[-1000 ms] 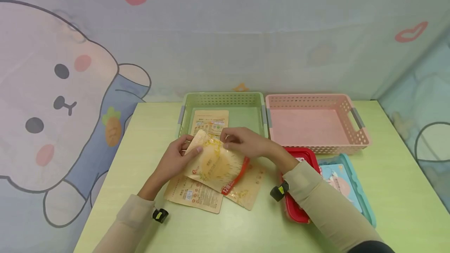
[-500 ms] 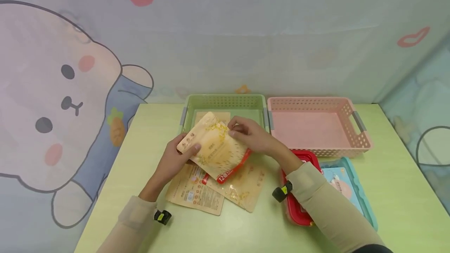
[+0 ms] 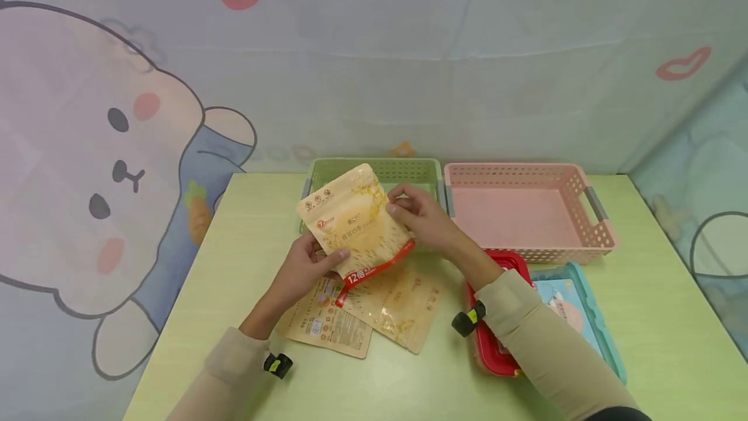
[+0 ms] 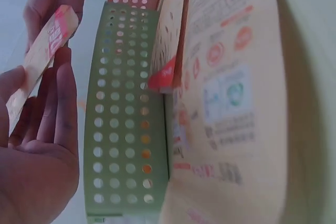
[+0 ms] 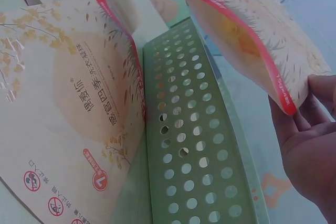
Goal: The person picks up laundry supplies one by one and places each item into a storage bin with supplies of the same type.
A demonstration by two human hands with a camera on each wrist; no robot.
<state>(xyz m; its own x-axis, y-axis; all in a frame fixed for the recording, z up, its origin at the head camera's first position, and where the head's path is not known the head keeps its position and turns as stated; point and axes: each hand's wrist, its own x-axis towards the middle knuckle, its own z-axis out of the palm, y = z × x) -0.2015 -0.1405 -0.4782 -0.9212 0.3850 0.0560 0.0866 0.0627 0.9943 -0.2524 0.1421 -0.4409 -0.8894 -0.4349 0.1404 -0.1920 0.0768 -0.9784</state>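
A beige pouch (image 3: 359, 219) with a red band and yellow plant print is held up in front of the green basket. My left hand (image 3: 300, 271) grips its lower left edge, thumb on the printed face. On the opposite side, my right hand (image 3: 426, 219) pinches the edge between thumb and fingers. The right wrist view shows the red-banded end of this pouch (image 5: 247, 40) bulging between both hands. Below, two similar pouches lie overlapping on the table: one back side up (image 3: 327, 320), the other printed face up (image 3: 397, 307).
Behind the held pouch stands the green perforated basket (image 3: 374, 166), its contents mostly hidden. A pink basket (image 3: 508, 213) adjoins it on the right. By the right forearm are a red-lidded box (image 3: 497, 356) and a teal tray (image 3: 604, 336) holding a blue package.
Both hands have raised the pouch away from the table pouches and turned it, its printed face now spread flatter toward the head camera. The left hand's grip has shifted to the lower edge.
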